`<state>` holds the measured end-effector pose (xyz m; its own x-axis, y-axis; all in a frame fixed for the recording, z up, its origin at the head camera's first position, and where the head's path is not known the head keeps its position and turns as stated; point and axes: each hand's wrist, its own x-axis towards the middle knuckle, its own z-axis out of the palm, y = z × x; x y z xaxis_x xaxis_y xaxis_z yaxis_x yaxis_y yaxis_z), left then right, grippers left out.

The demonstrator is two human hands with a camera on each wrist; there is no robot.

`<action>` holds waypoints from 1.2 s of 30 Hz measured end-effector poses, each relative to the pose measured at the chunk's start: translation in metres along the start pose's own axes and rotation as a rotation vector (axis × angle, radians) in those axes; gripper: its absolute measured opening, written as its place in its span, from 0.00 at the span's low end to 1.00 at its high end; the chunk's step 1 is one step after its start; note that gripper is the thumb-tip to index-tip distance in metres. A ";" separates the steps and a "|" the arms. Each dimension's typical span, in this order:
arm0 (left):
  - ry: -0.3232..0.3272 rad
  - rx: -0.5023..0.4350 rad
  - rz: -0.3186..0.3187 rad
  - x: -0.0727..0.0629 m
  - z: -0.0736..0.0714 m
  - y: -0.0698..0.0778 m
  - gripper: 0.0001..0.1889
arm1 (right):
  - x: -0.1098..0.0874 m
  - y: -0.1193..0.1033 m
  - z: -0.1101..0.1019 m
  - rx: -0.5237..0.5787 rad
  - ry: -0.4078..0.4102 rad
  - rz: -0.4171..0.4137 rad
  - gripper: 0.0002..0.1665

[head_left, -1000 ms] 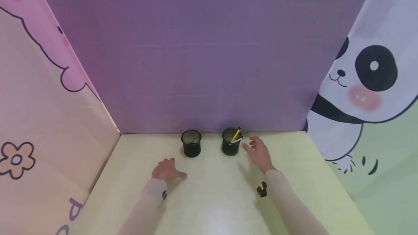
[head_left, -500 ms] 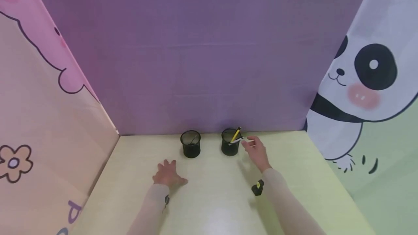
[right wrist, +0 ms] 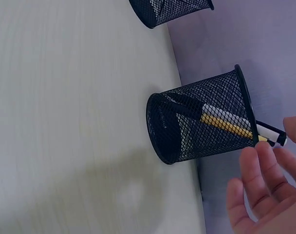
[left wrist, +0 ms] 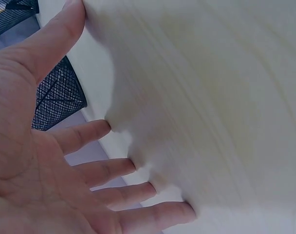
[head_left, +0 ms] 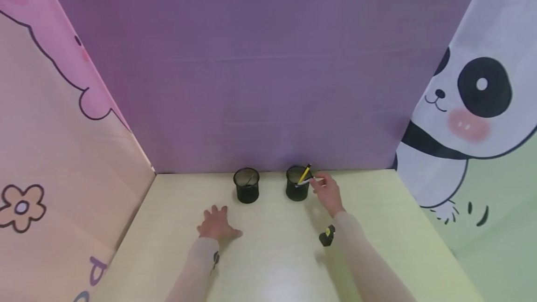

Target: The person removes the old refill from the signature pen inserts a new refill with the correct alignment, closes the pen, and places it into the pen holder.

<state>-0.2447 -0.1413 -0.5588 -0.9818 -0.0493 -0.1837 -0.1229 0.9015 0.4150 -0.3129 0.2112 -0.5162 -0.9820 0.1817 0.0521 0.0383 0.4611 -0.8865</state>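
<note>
My right hand (head_left: 328, 193) is at the rim of the right black mesh pen holder (right wrist: 199, 122). Its thumb and fingertips lie around the protruding end of a white pen (right wrist: 269, 130) with a black tip; no firm pinch shows. Beside that pen, a yellow pen (head_left: 305, 173) with a dark end leans in the same holder. My left hand (head_left: 217, 224) has its fingers spread, fingertips at the tabletop, and holds nothing. Ahead of it stands the left black mesh pen holder (head_left: 247, 192), with a thin dark line visible inside.
Both holders stand near the back edge of the pale table (head_left: 268, 255), before a purple backdrop (head_left: 268, 69). A pink patterned sheet (head_left: 63, 162) bounds the left side, and a panda-print sheet (head_left: 495, 190) the right.
My right hand has edged left to the white pen's end, its fingers drawing closer together. The left hand has moved slightly back and spread its fingers. Both holders stay put.
</note>
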 end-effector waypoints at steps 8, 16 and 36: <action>0.007 -0.002 -0.001 -0.003 -0.001 0.002 0.54 | 0.003 -0.002 0.001 0.041 0.015 -0.028 0.15; 0.006 0.009 -0.006 -0.009 -0.003 0.005 0.54 | 0.001 -0.005 -0.003 0.132 0.068 -0.069 0.13; 0.018 0.003 -0.011 -0.012 -0.005 0.007 0.53 | -0.042 -0.019 -0.031 0.378 0.166 -0.104 0.15</action>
<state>-0.2348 -0.1362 -0.5494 -0.9828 -0.0675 -0.1720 -0.1337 0.9022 0.4100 -0.2668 0.2215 -0.4878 -0.9327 0.3024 0.1963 -0.1606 0.1389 -0.9772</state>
